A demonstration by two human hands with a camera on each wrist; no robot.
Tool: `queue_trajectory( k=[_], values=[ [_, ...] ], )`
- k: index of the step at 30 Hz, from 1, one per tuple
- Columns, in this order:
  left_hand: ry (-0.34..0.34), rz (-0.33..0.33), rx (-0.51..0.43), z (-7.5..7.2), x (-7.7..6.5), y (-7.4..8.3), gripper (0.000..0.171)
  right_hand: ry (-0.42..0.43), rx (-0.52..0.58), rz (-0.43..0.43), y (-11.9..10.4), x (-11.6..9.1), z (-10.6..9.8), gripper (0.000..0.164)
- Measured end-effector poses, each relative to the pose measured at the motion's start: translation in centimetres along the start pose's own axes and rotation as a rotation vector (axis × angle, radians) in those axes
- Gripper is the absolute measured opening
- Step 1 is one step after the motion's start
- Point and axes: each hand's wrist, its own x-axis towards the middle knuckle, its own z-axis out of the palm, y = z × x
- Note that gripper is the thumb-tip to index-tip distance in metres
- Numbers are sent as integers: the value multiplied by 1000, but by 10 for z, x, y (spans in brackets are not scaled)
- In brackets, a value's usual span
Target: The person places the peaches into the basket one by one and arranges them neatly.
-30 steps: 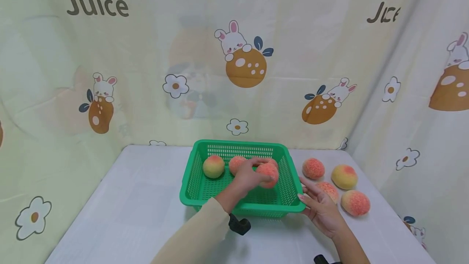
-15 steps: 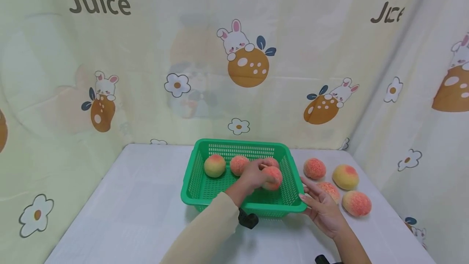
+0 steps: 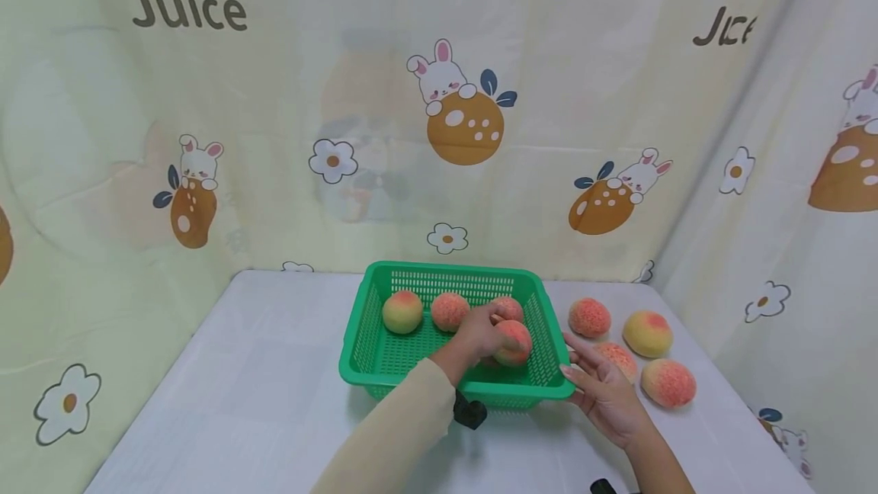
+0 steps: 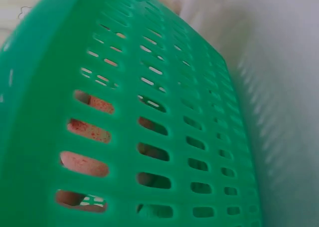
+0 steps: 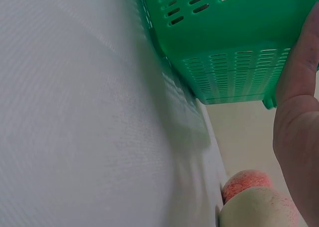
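In the head view, my left hand (image 3: 475,335) reaches into the green plastic basket (image 3: 528,392) and grips a pink peach (image 3: 516,344) by its side, low in the front right part. Beyond it lies a pink peach (image 3: 509,309), partly covered by the fingers. A textured pink peach (image 3: 450,312) and a smooth yellow-red peach (image 3: 402,312) sit farther left inside. My right hand (image 3: 607,395) holds the basket's right rim near its front corner, thumb on the edge. Through the slots of the basket wall (image 4: 124,182), the left wrist view shows only bits of peach.
Right of the basket, several peaches lie on the white table (image 3: 261,372): a pink one (image 3: 589,318), a yellow one (image 3: 648,333), one (image 3: 617,359) partly behind my right hand and one (image 3: 668,383) nearest me. A printed curtain (image 3: 274,97) hangs behind.
My left hand has shifted right and lowered slightly with the peach, which now sits nearer the basket's front right corner. My right hand has stayed at the rim.
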Motion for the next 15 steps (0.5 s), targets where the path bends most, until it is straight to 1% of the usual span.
queue_trajectory(
  k=[6,15],
  values=[
    [-17,-3,22,0,-1,-3,56,-8,7,-5,0,-1,1,70],
    [-46,-20,36,-1,0,-5,48,-4,3,2,0,0,1,70]
  ],
)
